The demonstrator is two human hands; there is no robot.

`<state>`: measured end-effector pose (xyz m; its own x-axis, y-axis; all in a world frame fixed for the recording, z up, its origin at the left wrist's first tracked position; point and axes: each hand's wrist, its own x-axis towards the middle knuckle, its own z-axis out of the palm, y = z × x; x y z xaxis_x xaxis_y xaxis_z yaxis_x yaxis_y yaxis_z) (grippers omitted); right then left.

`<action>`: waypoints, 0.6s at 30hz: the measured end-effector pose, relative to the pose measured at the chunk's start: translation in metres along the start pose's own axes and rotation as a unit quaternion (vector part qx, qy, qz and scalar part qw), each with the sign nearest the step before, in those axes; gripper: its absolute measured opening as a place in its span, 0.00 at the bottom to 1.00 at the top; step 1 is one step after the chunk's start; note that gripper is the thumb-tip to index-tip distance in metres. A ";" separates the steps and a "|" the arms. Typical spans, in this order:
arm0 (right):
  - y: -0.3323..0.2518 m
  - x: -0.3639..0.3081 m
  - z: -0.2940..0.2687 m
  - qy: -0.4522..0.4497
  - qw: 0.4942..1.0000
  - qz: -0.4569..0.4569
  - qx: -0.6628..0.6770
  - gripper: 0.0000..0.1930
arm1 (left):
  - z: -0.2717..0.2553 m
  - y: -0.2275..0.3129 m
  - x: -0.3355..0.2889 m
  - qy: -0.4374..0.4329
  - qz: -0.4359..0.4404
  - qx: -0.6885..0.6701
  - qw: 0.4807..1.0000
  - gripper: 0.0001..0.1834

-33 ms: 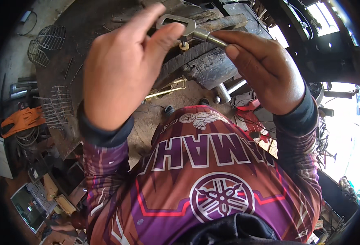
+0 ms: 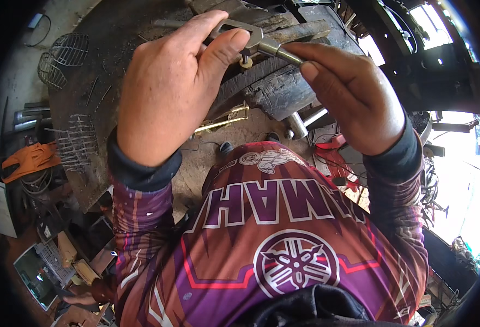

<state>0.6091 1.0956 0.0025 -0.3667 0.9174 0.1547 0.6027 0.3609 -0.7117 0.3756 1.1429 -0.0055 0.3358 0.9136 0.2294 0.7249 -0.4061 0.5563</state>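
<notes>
A steel tap wrench (image 2: 255,36) with a slotted middle lies between my hands over the workbench. My left hand (image 2: 166,90) is closed at its left side, thumb and forefinger against the slotted frame; the other fingers are hidden. My right hand (image 2: 360,92) pinches the end of the right handle between thumb and fingers. Below the frame a dark shank goes down into a small brass-coloured ring (image 2: 246,63). Under the wrench sits a dark, worn metal block (image 2: 281,90), and a steel bar handle (image 2: 297,126) juts from its near side.
On the bench's left lie wire cages (image 2: 70,50) and a welded rod grid (image 2: 77,143). An orange cloth-like item (image 2: 30,162) hangs beyond the bench edge. A brass-coloured metal frame (image 2: 223,119) is below the block. At lower left, another person's bare limb (image 2: 82,297) shows.
My left hand has shifted slightly right and down, and its thumb and forefinger now rest closer on the wrench. My right hand has barely moved.
</notes>
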 end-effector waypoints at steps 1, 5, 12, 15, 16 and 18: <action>0.001 -0.001 0.001 0.012 1.000 -0.001 -0.002 0.18 | 0.003 -0.004 0.001 0.013 0.033 -0.016 0.999 0.28; -0.003 0.000 0.005 0.009 1.000 -0.027 0.001 0.18 | 0.000 -0.018 0.008 -0.013 0.069 -0.086 0.994 0.25; -0.018 -0.001 0.009 -0.037 0.999 0.005 0.000 0.21 | -0.006 -0.027 0.021 -0.084 0.059 -0.181 0.978 0.24; -0.024 -0.004 0.010 -0.045 0.999 0.019 0.011 0.21 | -0.012 -0.028 0.030 -0.124 0.095 -0.148 0.977 0.24; -0.024 -0.006 0.011 -0.055 0.998 0.029 0.022 0.22 | -0.010 -0.028 0.030 -0.132 0.091 -0.164 0.973 0.24; -0.026 -0.002 -0.001 -0.092 0.994 0.051 0.021 0.24 | -0.008 -0.028 0.027 -0.138 0.085 -0.179 0.970 0.24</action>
<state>0.5947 1.0845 0.0209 -0.4308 0.9014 -0.0440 0.6149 0.2575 -0.7453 0.3596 1.1792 -0.0081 0.6165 0.7736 0.1466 0.4063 -0.4721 0.7824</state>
